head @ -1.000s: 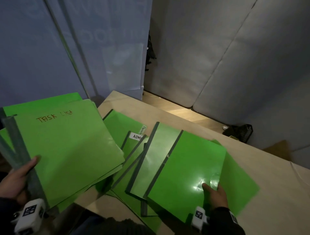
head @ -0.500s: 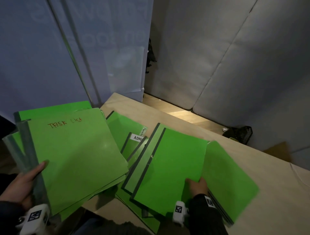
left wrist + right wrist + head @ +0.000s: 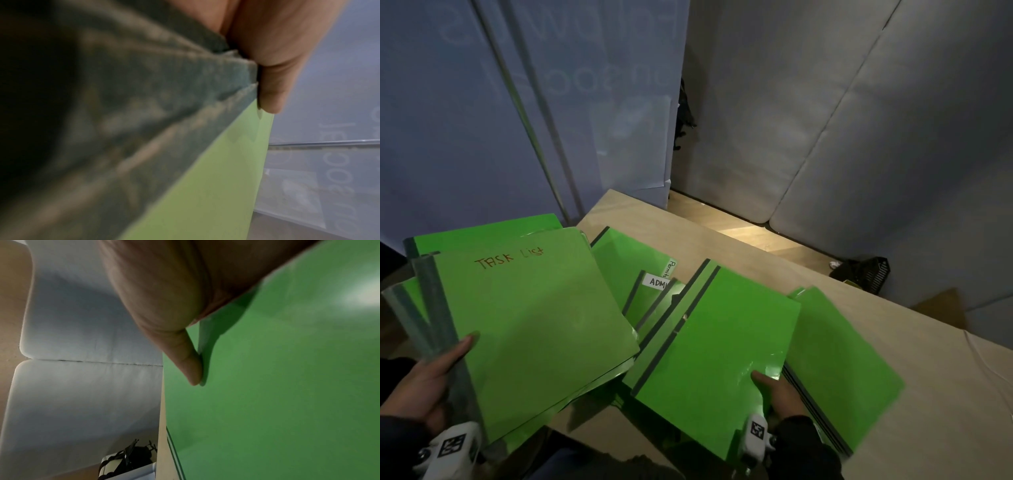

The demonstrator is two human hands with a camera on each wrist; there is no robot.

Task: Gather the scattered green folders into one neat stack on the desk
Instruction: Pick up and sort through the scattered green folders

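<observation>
So the left hand [image 3: 431,383] is pinching a bundle of folders [image 3: 534,325] by their grey spines, thumb lying across the top one, the one marked "TASK List", held up just left of the desk [image 3: 893,377]. The right hand [image 3: 774,394] has its thumb on top of a glossy folder [image 3: 715,349] at the desk's near edge; the fingers look tucked under it, though I can't see them. More folders [image 3: 650,294] are fanned out overlapping in the middle of the desk, one labelled "ADM…", and another pile [image 3: 842,370] sits right beside the right hand. These look light, bendy and slippery, so I'd grab them by the stiffer spine edge. A black basket [image 3: 866,274] sits on the floor beyond the desk's far edge, out of the way.
</observation>
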